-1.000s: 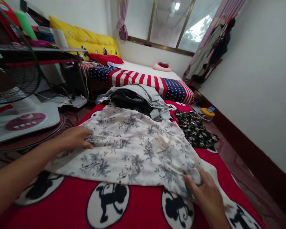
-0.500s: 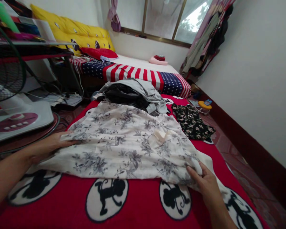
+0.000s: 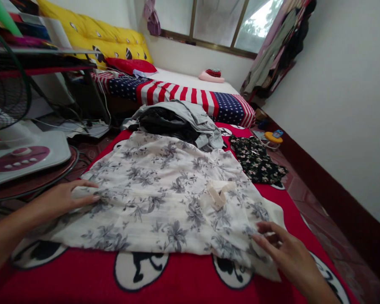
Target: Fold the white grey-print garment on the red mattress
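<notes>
The left hand (image 3: 65, 197) and right hand (image 3: 293, 249) were spread over flowered cloth (image 3: 171, 194). Heaped clothes (image 3: 190, 116) crowded the far edge of the blanket (image 3: 91, 272), dark clothing (image 3: 256, 159) the right.

The hands (image 3: 291, 252) are at either side of a floral garment (image 3: 164, 198) spread over a red blanket (image 3: 91, 274)

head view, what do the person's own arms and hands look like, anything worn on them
The left hand and right hand are ungloved, with no ring or watch visible. Both slender forearms show no sleeve within the frame.
</notes>
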`<state>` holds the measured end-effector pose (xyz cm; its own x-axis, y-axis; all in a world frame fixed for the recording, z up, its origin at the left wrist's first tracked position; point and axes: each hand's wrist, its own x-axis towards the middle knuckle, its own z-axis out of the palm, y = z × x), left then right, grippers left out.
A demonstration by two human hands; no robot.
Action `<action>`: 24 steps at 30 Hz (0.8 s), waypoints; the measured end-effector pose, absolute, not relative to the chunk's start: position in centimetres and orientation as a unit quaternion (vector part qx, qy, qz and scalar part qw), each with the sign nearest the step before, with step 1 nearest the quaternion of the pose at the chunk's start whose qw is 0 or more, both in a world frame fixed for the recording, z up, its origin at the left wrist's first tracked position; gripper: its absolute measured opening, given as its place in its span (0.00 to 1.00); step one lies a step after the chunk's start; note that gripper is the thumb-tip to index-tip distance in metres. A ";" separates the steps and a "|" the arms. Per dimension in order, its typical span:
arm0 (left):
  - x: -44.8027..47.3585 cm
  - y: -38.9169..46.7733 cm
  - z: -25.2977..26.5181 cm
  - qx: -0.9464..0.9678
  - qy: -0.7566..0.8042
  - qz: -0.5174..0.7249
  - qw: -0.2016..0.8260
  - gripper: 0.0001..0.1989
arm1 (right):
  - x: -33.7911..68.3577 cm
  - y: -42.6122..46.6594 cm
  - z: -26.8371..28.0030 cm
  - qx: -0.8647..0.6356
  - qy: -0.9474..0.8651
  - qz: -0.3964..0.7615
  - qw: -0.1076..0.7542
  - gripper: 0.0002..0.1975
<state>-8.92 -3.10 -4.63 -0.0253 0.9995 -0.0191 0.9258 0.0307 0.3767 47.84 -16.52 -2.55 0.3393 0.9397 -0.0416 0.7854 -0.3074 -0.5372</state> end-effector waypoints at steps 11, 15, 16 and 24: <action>5.2 -5.3 -4.8 0.873 0.422 0.228 0.091 0.16 | 43.3 -8.0 -4.9 -0.711 -0.654 0.109 0.234 0.14; 9.7 -7.0 -6.2 0.920 0.325 0.183 0.123 0.19 | 44.0 -7.9 -4.6 -0.719 -0.623 0.076 0.300 0.13; 10.2 -7.0 -6.6 0.922 0.323 0.174 0.122 0.20 | 44.3 -8.0 -4.6 -0.729 -0.609 0.061 0.306 0.14; 9.8 -6.6 -7.8 0.914 0.372 0.138 0.085 0.29 | 45.2 -7.8 -5.8 -0.697 -0.665 -0.091 0.252 0.14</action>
